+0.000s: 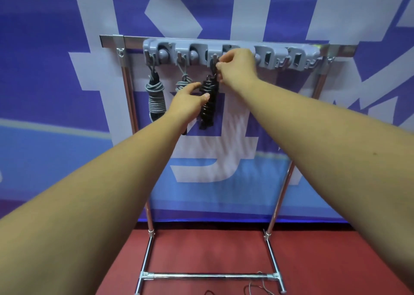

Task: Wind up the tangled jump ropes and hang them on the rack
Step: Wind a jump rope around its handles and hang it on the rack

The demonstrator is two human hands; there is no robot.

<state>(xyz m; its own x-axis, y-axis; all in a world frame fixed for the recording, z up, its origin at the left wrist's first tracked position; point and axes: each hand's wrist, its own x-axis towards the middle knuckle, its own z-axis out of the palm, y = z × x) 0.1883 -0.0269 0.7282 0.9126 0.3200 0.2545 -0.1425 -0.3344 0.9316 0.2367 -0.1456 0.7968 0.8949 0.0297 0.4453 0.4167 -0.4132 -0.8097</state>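
1. Hook strip [233, 46]: grey plastic, fixed along the top bar of the chrome rack [208, 276]. Any moulded marking on it is too small to read. Its middle is covered by the right hand.

2. Black jump rope [208, 109]: wound into a tight bundle and hanging straight below the strip's third hook from the left. Its top loop is at that hook, though the fingers hide whether it is seated on it.

3. Right hand [238, 67]: at the strip's lower edge, with fingertips pinched on the black rope's top loop.

4. Left hand [187, 101]: below the strip and left of the black bundle. The fingers reach out fairly straight, and the thumb tip touches the bundle's side without closing round it.

5. Grey jump rope [155, 100]: coiled and hanging from the strip's leftmost hook.

6. Second grey rope [183, 82]: on the next hook along. Its lower part is hidden behind the left hand.

7. Banner [67, 115]: behind the strip, blue-purple with very large white lettering strokes. They are cut off by the frame edges and cannot be read.

8. Red floor [201, 250]: far below the strip. Thin wires [255, 289] lie at the rack's foot, cut off by the bottom edge.
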